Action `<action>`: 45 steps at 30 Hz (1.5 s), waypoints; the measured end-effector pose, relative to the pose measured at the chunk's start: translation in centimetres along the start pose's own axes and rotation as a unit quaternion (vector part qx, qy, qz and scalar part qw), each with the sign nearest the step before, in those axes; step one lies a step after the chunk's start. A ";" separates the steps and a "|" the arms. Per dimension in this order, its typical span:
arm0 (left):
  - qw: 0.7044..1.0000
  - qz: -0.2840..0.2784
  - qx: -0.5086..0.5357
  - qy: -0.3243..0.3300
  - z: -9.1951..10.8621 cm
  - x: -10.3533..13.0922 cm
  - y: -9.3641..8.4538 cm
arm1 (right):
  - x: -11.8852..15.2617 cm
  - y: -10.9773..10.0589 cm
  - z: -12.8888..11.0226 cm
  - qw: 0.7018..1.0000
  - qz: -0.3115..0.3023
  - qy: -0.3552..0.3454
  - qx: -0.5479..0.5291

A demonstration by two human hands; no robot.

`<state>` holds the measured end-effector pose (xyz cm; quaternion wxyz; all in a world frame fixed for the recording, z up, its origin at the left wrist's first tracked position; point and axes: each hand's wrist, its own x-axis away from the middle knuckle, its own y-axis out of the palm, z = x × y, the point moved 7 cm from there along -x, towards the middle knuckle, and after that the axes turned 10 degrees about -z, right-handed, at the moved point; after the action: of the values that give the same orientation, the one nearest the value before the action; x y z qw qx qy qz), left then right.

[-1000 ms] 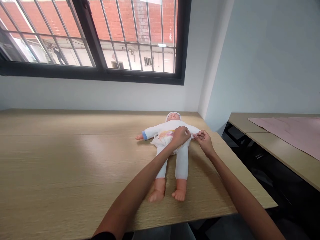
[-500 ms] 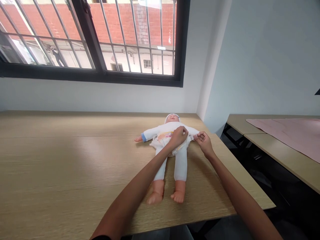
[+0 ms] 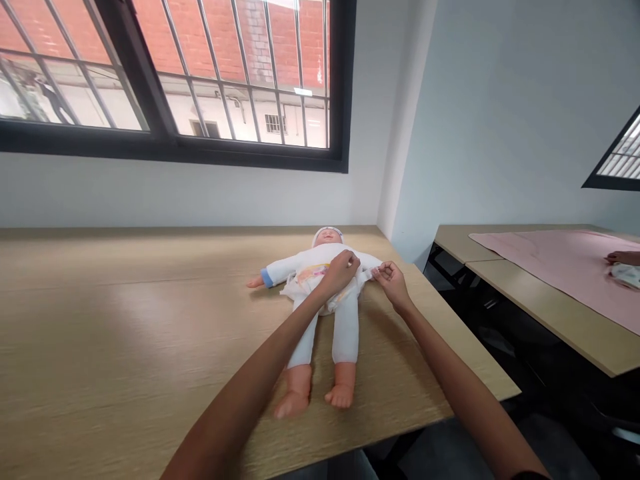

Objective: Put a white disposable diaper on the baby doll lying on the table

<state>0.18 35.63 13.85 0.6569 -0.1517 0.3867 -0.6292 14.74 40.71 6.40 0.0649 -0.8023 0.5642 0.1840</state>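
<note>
Head view: the doll (image 3: 346,333) lies face-up on my worktop (image 3: 125,353), diaper (image 3: 306,275) already across its hips, one side seemingly unfastened; my right hand (image 3: 392,281) pinches that side; my left hand (image 3: 343,268) curls over it, hold unclear.

1. And white is worn by the doll (image 3: 345,337) from shoulders to ankles, broken at one wrist by a blue cuff (image 3: 268,277).
2. Peachy orange is shown on its feet (image 3: 342,392).
3. Here's the diaper (image 3: 296,285): white at the edges, its front splashed with a yellow, pink and orange print (image 3: 314,273).
4. White, again, is displayed by the cap (image 3: 317,236)!
5. Pale tan wood grain is streaked across the tabletop (image 3: 125,347).
6. Soft pink is supplied by the cloth (image 3: 540,263).
7. Up top, red brick (image 3: 223,40) is striped by silvery bars (image 3: 249,86), bordered in black by the window frame (image 3: 240,152).
</note>
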 end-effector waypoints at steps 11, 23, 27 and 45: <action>0.806 -0.555 0.003 0.207 13.4 11.9 4.9 | -0.1 -0.2 0.5 1.000 -0.002 0.003 -0.001; 0.920 -0.177 -0.332 0.107 3.4 4.7 3.3 | 0.5 -0.5 -0.4 0.998 0.058 -0.026 0.013; 0.911 -0.150 -0.366 0.117 2.8 4.6 4.1 | 0.9 0.1 -1.1 0.997 0.058 -0.039 0.032; 0.865 -0.032 -0.493 0.083 4.0 7.9 6.4 | -2.1 5.1 -2.9 0.995 -0.069 0.015 0.063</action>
<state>6.80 28.05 9.61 0.4414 -0.4151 0.6950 -0.3872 10.07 39.89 10.41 0.1194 -0.8365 0.5186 0.1309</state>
